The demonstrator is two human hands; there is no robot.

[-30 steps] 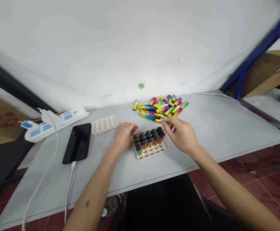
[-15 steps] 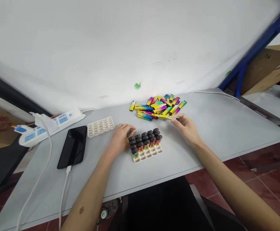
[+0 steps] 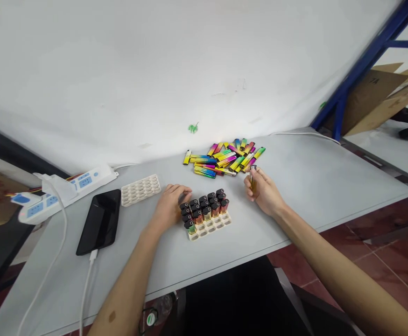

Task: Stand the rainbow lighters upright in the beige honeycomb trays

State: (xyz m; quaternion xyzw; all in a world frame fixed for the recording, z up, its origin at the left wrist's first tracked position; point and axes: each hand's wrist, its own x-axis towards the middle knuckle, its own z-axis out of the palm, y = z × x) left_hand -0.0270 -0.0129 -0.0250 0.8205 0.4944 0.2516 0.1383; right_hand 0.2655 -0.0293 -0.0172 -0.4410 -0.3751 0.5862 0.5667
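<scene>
In my right hand [image 3: 265, 189], closed around it, a yellowish lighter [image 3: 253, 178] stands nearly upright with its metal-topped end up. That hand is off the table's right-middle, just in front of a loose pile of shiny multicoloured lighters [image 3: 221, 158]. My left hand [image 3: 171, 203] lies with loosely curved fingers at the left back corner of a cream tray [image 3: 211, 229]; whether it touches the tray is unclear. Several black-topped lighters [image 3: 207, 212] stand upright in the tray's back rows and left column. Bare slots show along its front.
A second cream tray [image 3: 141, 190] with bare slots lies left of my left hand. Beside it are a black phone [image 3: 99, 221] on a white charging cable [image 3: 87, 289] and a white power strip [image 3: 95, 179]. Behind the grey table [image 3: 316, 186] is a white wall.
My right hand has drawn a lighter away from the pile and turned it from lying flat to upright. My left hand stays by the tray. The view has shifted slightly.
</scene>
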